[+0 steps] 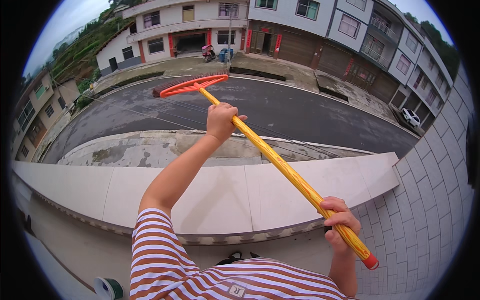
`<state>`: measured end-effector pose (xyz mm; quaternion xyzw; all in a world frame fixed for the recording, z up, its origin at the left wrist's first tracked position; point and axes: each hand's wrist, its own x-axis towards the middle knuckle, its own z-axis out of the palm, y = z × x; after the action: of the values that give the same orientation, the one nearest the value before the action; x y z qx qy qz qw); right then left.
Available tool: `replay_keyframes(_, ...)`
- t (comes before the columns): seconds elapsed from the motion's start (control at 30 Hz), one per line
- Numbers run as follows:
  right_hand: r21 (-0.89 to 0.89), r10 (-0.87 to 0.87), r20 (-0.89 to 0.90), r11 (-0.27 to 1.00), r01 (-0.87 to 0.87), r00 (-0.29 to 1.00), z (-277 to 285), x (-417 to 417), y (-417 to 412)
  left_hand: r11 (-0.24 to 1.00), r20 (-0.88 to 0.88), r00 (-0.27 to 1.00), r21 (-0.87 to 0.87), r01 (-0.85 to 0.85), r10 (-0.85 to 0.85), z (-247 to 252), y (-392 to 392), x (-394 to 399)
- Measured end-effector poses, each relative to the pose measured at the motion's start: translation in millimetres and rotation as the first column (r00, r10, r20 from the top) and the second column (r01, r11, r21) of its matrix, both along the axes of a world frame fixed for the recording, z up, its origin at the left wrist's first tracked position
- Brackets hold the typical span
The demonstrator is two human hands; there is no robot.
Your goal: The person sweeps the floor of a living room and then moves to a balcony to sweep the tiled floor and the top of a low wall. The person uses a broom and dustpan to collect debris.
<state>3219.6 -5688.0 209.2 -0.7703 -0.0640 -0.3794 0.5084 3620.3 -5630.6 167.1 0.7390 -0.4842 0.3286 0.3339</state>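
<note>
A long-handled broom, its handle (279,161) patterned in yellow and orange, slants across the view over a balcony parapet. My left hand (222,120) grips the handle a short way below the head. Near the handle's red end cap, my right hand (342,223) is closed around it. The orange broom head (193,85) with dark bristles (183,79) is at the far end, held out beyond the parapet with the street seen behind it. Its bristles face away from me.
The broad pale parapet top (210,195) crosses before me. A tiled wall (423,195) rises on the right. At the lower left a white and green bucket (108,288) stands on the balcony floor (86,232). Wires run above the road (270,108) outside, with houses opposite.
</note>
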Motion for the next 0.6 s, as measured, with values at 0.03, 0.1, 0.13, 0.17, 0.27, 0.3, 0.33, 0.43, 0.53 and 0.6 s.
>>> replay_keyframes(0.03, 0.054, -0.093, 0.002, 0.994, 0.093, 0.996, -10.1, -37.8, -5.5, 0.995, 0.034, 0.994, -0.006, 0.101, -0.101, 2.7, -39.2, -31.5)
replay_keyframes(0.1, 0.157, -0.211, -0.079, 0.963, 0.221, 0.974, -32.4, -109.0, -6.4, 0.954, 0.068, 0.952, -0.010, 0.299, -0.298, -0.2, -102.8, -90.8)
replay_keyframes(0.13, 0.176, -0.306, -0.101, 0.931, 0.320, 0.947, -40.0, -140.9, -1.0, 0.929, 0.080, 0.926, 0.043, 0.368, -0.370, -1.3, -128.5, -122.8)
replay_keyframes(0.17, 0.195, -0.396, -0.127, 0.889, 0.415, 0.909, -47.6, -170.8, 8.3, 0.896, 0.092, 0.893, 0.095, 0.433, -0.441, -2.2, -156.3, -158.4)
replay_keyframes(0.27, 0.395, -0.553, -0.143, 0.728, 0.560, 0.821, -79.6, -261.1, 51.2, 0.716, 0.118, 0.708, 0.189, 0.672, -0.696, -13.3, -225.9, -287.6)
replay_keyframes(0.3, 0.482, -0.582, -0.120, 0.674, 0.560, 0.804, -89.9, -285.8, 65.6, 0.641, 0.125, 0.630, 0.213, 0.737, -0.766, -20.9, -243.9, -332.9)
replay_keyframes(0.33, 0.494, -0.616, -0.085, 0.656, 0.571, 0.783, -107.2, -310.3, 81.6, 0.564, 0.133, 0.549, 0.264, 0.783, -0.825, -27.4, -253.1, -375.2)
replay_keyframes(0.43, 0.630, -0.761, -0.038, 0.485, 0.607, 0.648, -143.4, -379.9, 137.7, 0.309, 0.101, 0.293, 0.368, 0.877, -0.951, -53.6, -265.3, -500.7)
replay_keyframes(0.53, 0.740, -0.905, -0.079, 0.227, 0.633, 0.417, -145.8, -426.7, 196.1, 0.027, 0.028, 0.018, 0.332, 0.943, -0.999, -82.3, -253.4, -605.5)
replay_keyframes(0.6, 0.756, -0.964, -0.024, 0.156, 0.636, 0.264, -144.8, -449.7, 233.2, -0.176, -0.020, -0.177, 0.292, 0.940, -0.984, -97.7, -233.4, -665.3)
